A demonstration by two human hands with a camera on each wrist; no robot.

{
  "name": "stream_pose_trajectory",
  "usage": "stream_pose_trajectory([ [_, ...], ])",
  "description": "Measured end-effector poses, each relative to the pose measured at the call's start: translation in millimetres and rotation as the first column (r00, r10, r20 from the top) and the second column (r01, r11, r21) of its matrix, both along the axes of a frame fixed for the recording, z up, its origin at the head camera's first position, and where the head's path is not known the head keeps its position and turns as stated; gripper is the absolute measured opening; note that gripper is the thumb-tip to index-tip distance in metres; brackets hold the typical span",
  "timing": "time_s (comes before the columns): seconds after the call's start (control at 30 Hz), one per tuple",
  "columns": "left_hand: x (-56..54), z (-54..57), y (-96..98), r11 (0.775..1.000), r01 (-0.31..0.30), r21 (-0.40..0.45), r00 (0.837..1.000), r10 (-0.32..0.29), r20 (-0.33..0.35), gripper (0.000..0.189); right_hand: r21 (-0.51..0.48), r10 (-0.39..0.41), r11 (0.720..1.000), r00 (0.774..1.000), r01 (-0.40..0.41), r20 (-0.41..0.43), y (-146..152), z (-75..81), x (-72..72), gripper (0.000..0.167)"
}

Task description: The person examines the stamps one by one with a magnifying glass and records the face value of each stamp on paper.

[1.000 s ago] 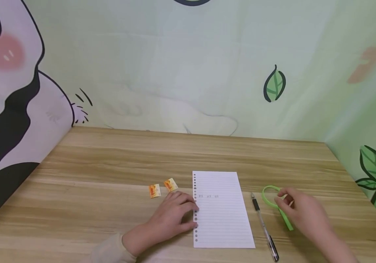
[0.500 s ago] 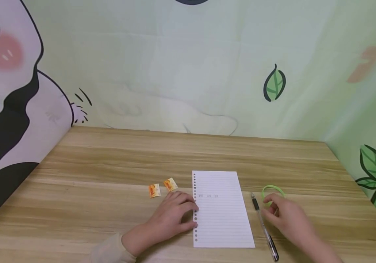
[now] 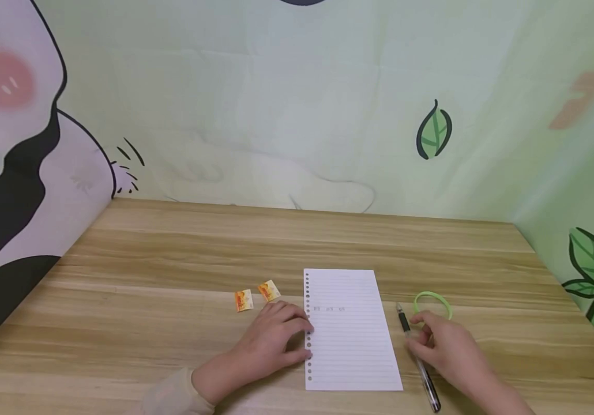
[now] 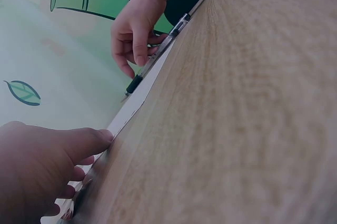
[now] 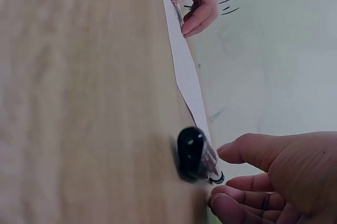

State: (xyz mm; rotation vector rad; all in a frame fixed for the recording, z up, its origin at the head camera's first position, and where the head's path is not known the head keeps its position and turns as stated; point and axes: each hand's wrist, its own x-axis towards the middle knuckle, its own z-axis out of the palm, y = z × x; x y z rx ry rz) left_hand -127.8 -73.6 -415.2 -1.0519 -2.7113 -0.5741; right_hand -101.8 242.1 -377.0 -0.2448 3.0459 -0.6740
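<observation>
A lined sheet of paper (image 3: 351, 346) with punched holes down its left side lies on the table, a faint line of marks across it. My left hand (image 3: 271, 337) rests at the holed edge, thumb and fingertips touching it. To the right of the sheet lies a clear pen (image 3: 421, 369) with a black grip, its tip pointing away. My right hand (image 3: 452, 349) hovers over the pen, thumb and fingers apart around its barrel; in the right wrist view a gap shows between thumb and pen (image 5: 192, 153). Behind that hand, a green loop (image 3: 434, 294) is partly hidden.
Two small orange-and-white packets (image 3: 244, 300) lie beyond my left hand. The wooden table (image 3: 172, 248) meets a printed backdrop (image 3: 276, 115) at the back and sides.
My right hand has moved left from the green loop to the pen, covering the loop's strap end. The left hand and the sheet have stayed put.
</observation>
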Motion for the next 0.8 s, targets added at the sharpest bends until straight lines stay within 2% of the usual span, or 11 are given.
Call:
stream_pose_trajectory([
  [0.3,0.4,1.6,-0.4,1.000,0.009,0.006,1.000,-0.009,-0.015,0.033,0.024,0.009,1.000,1.000,-0.009,-0.004,-2.0,-5.7,0.6,0.041],
  [0.57,0.2,1.5,-0.1,1.000,0.016,0.016,1.000,-0.016,-0.023,0.032,0.052,-0.004,0.999,1.000,0.004,0.013,-4.7,-5.4,0.4,0.040],
  [0.8,0.1,-0.2,0.1,1.000,0.015,0.019,0.999,-0.014,-0.041,0.033,0.042,-0.014,0.999,1.000,0.015,-0.016,-3.3,-2.9,1.4,0.042],
])
